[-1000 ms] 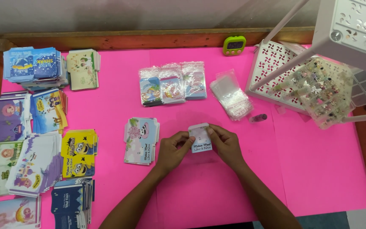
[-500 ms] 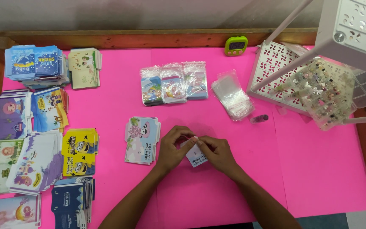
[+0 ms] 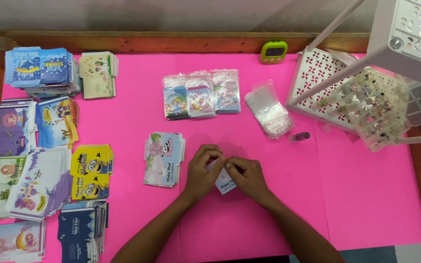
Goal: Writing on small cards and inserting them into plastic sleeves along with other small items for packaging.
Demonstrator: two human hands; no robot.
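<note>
Head view, one moment.

- Left hand (image 3: 204, 168) & right hand (image 3: 245, 176): together at lower centre of frame, fingertips meeting, both pinched on a small white card (image 3: 225, 183). Card tilted, its lower edge sticking out below the fingers; top part hidden by fingers.
- Desk (image 3: 137, 112): pink cover, wooden edge along top of frame.
- Card stack w/ panda picture (image 3: 163, 159): just left of left hand, not touching it.
- Three bagged cards (image 3: 201, 94): upper centre, side by side in a row.
- Clear bags (image 3: 268, 109): loose pile, right of the bagged row, above-right of the hands.
- Small dark bottle (image 3: 299, 137): lying on its side, just below-right of the clear bags.
- Green timer (image 3: 274, 51): top centre-right, at desk's far edge.
- White rack (image 3: 317, 78): upper right, perforated shelf, slanted legs; big part close to camera in the top right corner.
- Bead box (image 3: 373, 109): clear, many compartments, tilted, right side, partly behind a rack leg.
- Yellow card stack (image 3: 90, 170): left-centre.
- Blue card stack (image 3: 42, 68): upper left corner.
- Navy card stack (image 3: 81, 231): lower left.
- More mixed card stacks down the left edge; details too small to tell.
</note>
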